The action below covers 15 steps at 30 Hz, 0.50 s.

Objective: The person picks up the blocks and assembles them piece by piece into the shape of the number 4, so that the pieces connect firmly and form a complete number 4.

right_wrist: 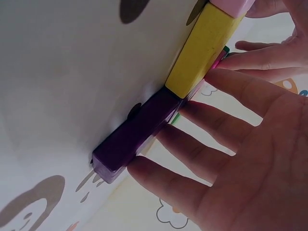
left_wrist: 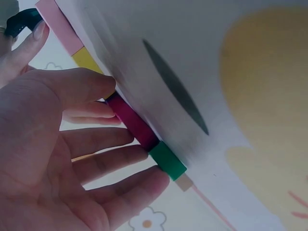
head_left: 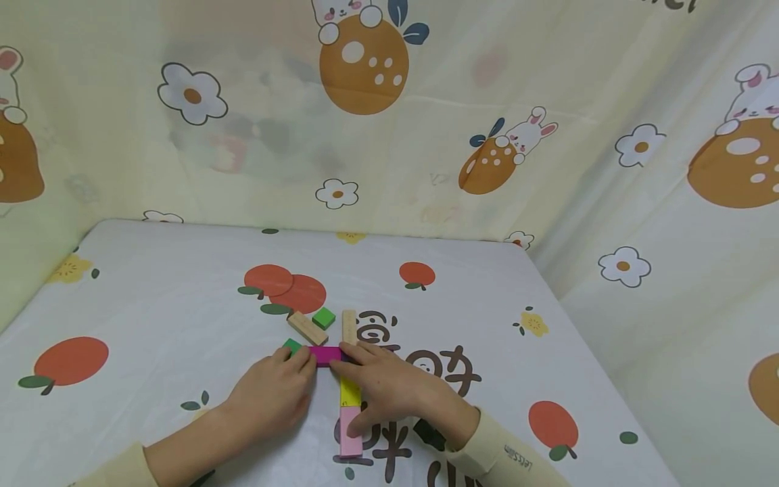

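Several small wooden blocks touch end to end on the cloth. My left hand (head_left: 270, 389) reaches from the left, its fingertips touching a green block (left_wrist: 167, 160) and a magenta block (head_left: 324, 356). Across the row lies my right hand (head_left: 398, 382), with spread, mostly straight fingers against a dark purple block (right_wrist: 137, 130), which it largely hides in the head view. Nearer me, a yellow block (head_left: 349, 392) meets a pink block (head_left: 351, 433); the right thumb lies over the pink one. A plain wood block (head_left: 349, 326) stands out past the right fingertips.
Beyond the left hand lie a loose plain wood block (head_left: 308, 328) and a green cube (head_left: 324, 318). The white tablecloth (head_left: 182, 291) carries printed fruit and dark lettering. A patterned curtain (head_left: 262, 182) hangs behind the table's far edge.
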{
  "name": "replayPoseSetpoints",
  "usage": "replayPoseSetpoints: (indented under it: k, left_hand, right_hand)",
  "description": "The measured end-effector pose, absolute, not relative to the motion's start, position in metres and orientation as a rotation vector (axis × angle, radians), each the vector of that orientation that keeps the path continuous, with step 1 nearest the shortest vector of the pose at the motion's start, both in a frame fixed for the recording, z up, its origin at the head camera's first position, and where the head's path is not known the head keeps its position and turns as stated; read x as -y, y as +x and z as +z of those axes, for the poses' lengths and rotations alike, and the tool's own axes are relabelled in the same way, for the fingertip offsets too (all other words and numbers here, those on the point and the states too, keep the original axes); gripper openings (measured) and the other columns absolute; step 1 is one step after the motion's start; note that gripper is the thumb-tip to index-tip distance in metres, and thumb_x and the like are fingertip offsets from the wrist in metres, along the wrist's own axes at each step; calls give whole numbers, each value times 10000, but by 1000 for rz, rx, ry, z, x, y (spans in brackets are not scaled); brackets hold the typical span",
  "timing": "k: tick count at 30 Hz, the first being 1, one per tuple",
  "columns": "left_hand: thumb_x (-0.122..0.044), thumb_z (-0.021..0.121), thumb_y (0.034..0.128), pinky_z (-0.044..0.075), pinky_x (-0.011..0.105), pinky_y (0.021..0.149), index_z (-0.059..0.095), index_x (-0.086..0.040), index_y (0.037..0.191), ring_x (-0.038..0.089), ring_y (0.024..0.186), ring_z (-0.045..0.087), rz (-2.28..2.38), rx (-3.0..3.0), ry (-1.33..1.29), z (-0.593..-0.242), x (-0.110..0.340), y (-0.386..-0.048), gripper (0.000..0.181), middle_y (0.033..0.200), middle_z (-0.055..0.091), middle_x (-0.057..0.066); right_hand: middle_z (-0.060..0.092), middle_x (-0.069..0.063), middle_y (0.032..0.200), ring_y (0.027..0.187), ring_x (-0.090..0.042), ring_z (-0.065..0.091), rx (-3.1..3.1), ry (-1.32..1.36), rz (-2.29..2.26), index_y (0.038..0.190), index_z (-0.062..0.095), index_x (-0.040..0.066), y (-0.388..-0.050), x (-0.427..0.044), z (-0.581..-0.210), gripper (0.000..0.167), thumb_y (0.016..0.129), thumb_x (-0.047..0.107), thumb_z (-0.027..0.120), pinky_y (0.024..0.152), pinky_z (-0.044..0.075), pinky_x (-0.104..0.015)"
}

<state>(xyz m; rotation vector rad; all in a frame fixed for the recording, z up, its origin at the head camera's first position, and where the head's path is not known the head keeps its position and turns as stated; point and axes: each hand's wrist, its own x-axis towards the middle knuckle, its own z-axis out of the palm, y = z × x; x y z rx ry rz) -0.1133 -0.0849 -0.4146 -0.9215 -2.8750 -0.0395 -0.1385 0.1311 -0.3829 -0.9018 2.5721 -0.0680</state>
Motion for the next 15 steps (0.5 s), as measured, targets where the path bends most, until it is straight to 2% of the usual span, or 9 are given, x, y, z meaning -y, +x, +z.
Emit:
replayPoseSetpoints:
  k: [8, 15]
  left_hand:
    - [-346, 846, 831, 624, 365, 835, 707, -11, 1275, 257, 974, 650, 9, 2858, -934, -415, 85, -113, 573, 1186, 684, 107]
    - [-340, 839, 846, 622, 363, 845, 704, -14, 1285, 254, 986, 641, -3, 2878, -931, -415, 85, -114, 563, 1196, 688, 106]
  right_hand:
    - [301, -23, 1702, 1574, -303, 282, -2572, -910, -60, 1578, 444, 278, -139, -130, -382, 936, 780, 541, 858, 1250, 312, -479]
    - [298, -16, 1702, 1570, -283, 288, -2558, -890, -91, 1583, 414, 352, -140, -129, -379, 940, 778, 498, 876, 1220, 358, -508]
